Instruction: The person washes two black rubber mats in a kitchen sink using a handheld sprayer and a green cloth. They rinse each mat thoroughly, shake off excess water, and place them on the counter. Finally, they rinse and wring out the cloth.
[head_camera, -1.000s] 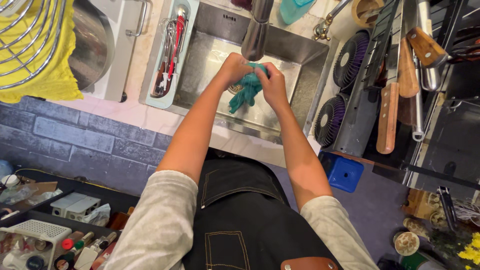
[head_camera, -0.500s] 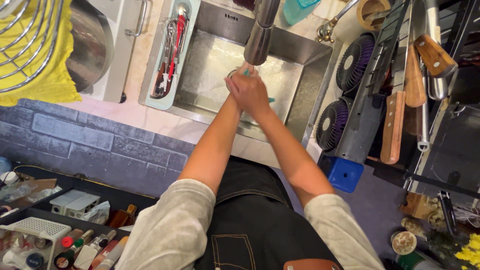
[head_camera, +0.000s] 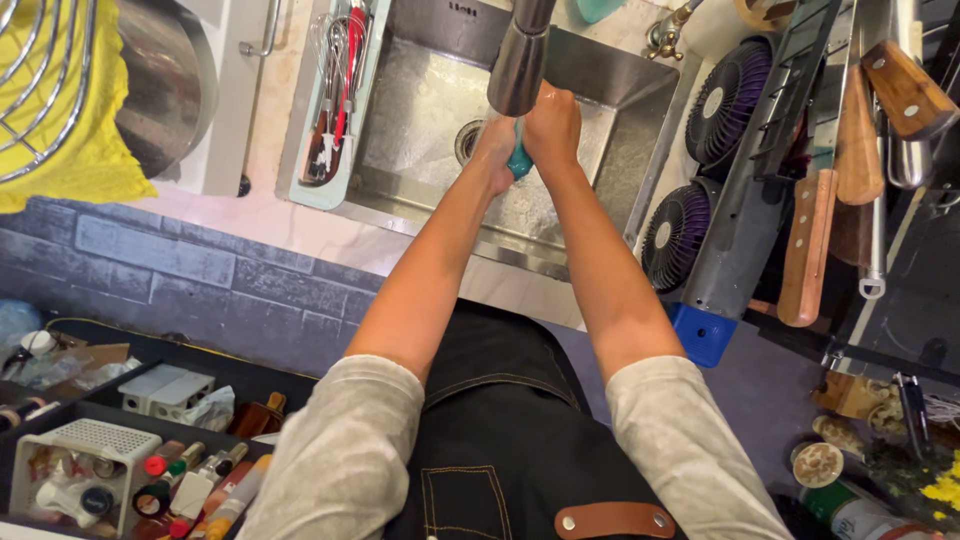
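Note:
Both my hands are pressed together over the steel sink (head_camera: 640, 110), right under the metal faucet head (head_camera: 518, 60). My left hand (head_camera: 495, 150) and my right hand (head_camera: 550, 125) squeeze a teal cloth (head_camera: 519, 160) between them; only a small strip of it shows between the palms. The sink's drain (head_camera: 468, 140) lies just left of the hands, in a wet basin.
A pale utensil tray (head_camera: 335, 90) with a whisk and red tools sits left of the sink. Two dark round fans (head_camera: 735, 110) lie at the right, beside knives with wooden handles (head_camera: 810, 240). A yellow cloth (head_camera: 80, 170) is at far left; bottles and boxes fill bins (head_camera: 130, 470) below.
The hands moved up under the faucet and closed together. The teal cloth, loosely spread between them before, is now bunched and almost hidden in the palms.

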